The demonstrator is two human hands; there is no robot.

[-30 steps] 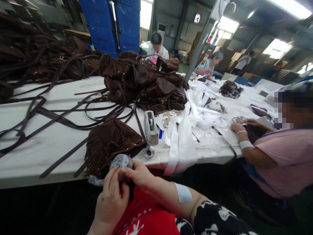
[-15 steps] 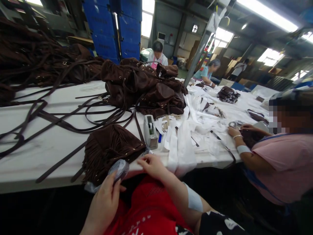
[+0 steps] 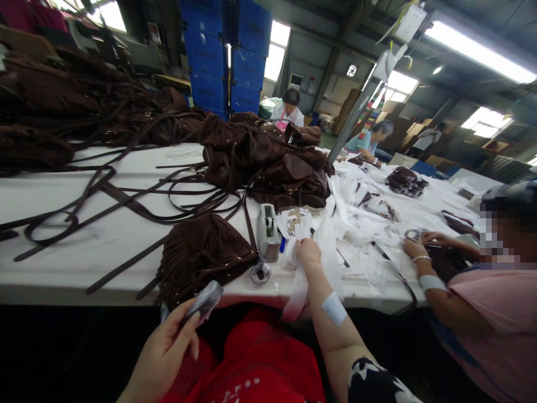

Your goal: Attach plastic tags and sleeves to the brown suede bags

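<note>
My left hand is closed around a small dark piece wrapped in clear plastic film, just off the near table edge. Behind it a brown fringed bag lies on the table. To the bag's right is a round, shiny ring-like roll; its kind is unclear. My right hand reaches over the table to the paper slips, right of the tape dispenser. Its fingers are drawn together beside a white slip, and what they hold is hidden. A small blue object lies beside the dispenser.
Stacked brown bags and long loose straps cover the table behind and left. White wrapping sheets lie on the right. A co-worker handles a brown item at right; a metal post rises behind.
My right hand has moved from beside the bag to the paper slips, right of the dispenser. The ring-like roll now shows on the table. The left hand still holds the wrapped piece, tilted differently.
</note>
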